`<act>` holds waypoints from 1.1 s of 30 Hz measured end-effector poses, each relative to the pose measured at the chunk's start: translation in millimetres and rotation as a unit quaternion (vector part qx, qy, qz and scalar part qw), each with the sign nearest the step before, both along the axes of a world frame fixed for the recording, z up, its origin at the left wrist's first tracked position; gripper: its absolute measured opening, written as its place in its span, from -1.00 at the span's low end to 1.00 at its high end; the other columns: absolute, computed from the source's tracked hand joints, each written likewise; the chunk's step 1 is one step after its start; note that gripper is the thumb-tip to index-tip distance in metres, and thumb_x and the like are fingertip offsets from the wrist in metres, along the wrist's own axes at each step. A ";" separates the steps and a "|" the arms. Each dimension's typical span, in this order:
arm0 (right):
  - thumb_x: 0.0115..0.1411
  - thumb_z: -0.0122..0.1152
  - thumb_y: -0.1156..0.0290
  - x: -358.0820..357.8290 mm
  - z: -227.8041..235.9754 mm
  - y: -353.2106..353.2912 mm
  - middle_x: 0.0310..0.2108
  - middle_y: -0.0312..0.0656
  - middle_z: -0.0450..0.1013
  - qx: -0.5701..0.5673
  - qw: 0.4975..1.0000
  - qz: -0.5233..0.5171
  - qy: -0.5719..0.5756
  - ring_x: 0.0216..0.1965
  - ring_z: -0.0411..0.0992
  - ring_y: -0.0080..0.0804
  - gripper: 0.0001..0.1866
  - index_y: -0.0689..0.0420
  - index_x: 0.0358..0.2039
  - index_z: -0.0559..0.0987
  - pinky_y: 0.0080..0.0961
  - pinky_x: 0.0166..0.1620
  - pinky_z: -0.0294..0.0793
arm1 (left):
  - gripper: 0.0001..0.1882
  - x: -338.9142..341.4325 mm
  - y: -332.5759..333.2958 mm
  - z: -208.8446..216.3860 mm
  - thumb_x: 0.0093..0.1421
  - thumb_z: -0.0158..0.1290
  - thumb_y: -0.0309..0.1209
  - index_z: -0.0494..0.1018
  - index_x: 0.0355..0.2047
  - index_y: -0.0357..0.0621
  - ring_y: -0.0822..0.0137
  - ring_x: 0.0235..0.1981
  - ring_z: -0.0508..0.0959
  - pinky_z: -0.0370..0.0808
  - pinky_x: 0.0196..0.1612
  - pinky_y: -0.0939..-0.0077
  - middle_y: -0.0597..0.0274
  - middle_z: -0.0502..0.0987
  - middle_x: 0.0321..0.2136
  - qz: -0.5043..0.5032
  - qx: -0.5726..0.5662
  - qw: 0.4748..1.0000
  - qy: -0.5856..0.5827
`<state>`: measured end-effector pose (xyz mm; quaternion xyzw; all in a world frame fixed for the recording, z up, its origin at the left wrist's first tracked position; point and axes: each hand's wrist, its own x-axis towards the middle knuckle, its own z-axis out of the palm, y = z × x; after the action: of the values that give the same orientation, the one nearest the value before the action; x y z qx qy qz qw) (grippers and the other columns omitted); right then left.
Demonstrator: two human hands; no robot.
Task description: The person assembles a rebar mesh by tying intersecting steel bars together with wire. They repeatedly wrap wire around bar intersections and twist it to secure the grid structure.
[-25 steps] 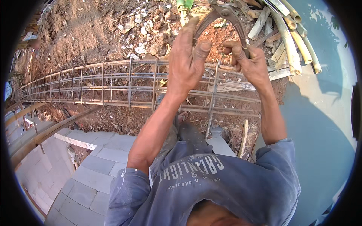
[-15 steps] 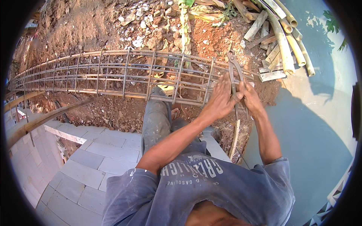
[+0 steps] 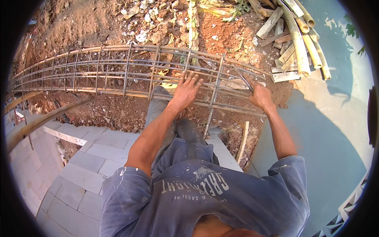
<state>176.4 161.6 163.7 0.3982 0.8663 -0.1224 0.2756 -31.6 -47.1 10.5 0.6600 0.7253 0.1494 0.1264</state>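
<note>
A long cage of ribbed steel bars with square stirrups (image 3: 126, 71) stretches across the view from the far left to just before my right hand. My left hand (image 3: 185, 91) lies on its bars with the fingers spread, close to a stirrup, holding nothing. At the cage's right end, my right hand (image 3: 260, 96) is closed around the handles of metal pincers (image 3: 243, 78). Their far end points up and left, beside the last stirrup (image 3: 215, 85). My palm hides part of the handles.
Bamboo poles (image 3: 301, 51) and wood offcuts (image 3: 285, 77) lie at the upper right, beside a smooth blue-grey surface (image 3: 316, 138). Rubble and reddish soil (image 3: 223, 33) lie beyond the cage. Grey blocks (image 3: 87, 162) and a timber pole (image 3: 51, 120) are at the left.
My left hand has left the pincers and moved left onto the cage, its fingers spreading. My right hand keeps the pincers, now tilted leftward and slightly lower. The stirrups appear slightly farther left.
</note>
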 end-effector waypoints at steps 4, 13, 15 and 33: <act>0.03 0.03 0.57 38.1 -45.1 -17.1 -0.14 0.04 0.47 -0.017 0.989 0.145 -0.025 -0.19 0.50 0.07 -0.22 -0.28 0.30 0.25 -0.10 -0.10 0.51 | -0.45 -4.1 3.0 -8.2 0.16 -0.06 -0.49 0.33 0.20 0.15 0.17 0.06 0.42 0.08 0.29 -0.04 0.18 0.44 -0.03 -0.013 -0.023 0.999 -0.031; 0.02 0.05 0.60 41.0 -43.9 -19.2 -0.27 -0.03 0.46 -0.046 0.984 0.167 0.039 -0.27 0.48 0.05 -0.18 -0.27 0.32 0.21 -0.10 -0.17 0.52 | -0.47 -8.6 1.1 -10.5 0.09 0.03 -0.47 0.43 0.12 0.20 0.29 -0.10 0.45 0.26 0.00 0.18 0.30 0.48 -0.15 -0.016 0.020 0.999 -0.021; 0.00 0.06 0.59 38.9 -54.7 -20.9 -0.19 0.01 0.47 0.008 0.995 0.043 0.093 -0.18 0.48 0.04 -0.18 -0.26 0.31 0.24 -0.09 -0.12 0.51 | -0.48 -8.8 0.7 -11.3 0.09 0.04 -0.47 0.45 0.11 0.18 0.28 -0.11 0.45 0.25 0.01 0.17 0.30 0.49 -0.16 -0.016 0.022 0.999 -0.037; -0.09 0.18 0.57 35.6 -39.9 -26.3 -0.16 -0.01 0.44 -0.055 0.991 0.125 -0.001 -0.11 0.45 0.04 -0.14 -0.16 0.30 0.26 -0.10 -0.07 0.47 | -0.51 -11.0 1.7 -19.0 0.04 0.06 -0.49 0.52 0.03 0.14 0.27 -0.14 0.45 0.28 0.00 0.17 0.32 0.51 -0.22 -0.017 0.038 0.996 -0.084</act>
<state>212.0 135.3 123.7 0.2711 0.9010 -0.1337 0.3113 -42.6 -45.4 -8.5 0.6616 0.6947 0.2298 0.1638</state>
